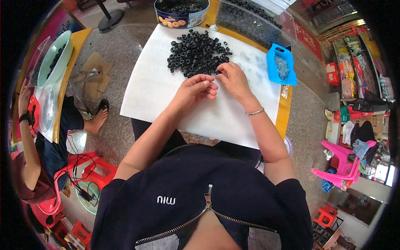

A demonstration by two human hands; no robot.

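Note:
A heap of small black ring-shaped parts (196, 52) lies on a white foam sheet (146, 89) that covers the table in front of me. At the heap's near right edge, my right hand (234, 80) pinches a small black part (218, 72) between thumb and fingertips. Just left of it is my left hand (198, 88), its fingers curled in and the thumb pressed to them. Whatever it may hold is hidden. The two hands almost meet at the fingertips. Tiny clear bluish bits (250, 58) are scattered on the sheet to the right of the heap.
A blue scoop-like tray (270, 62) of clear bits sits at the table's right edge. Beyond the heap stand a round tin (182, 21) and a clear bin (250, 25), both with black parts. At left, another person's arm (30, 146) is beside a table with a pale green basin (46, 60).

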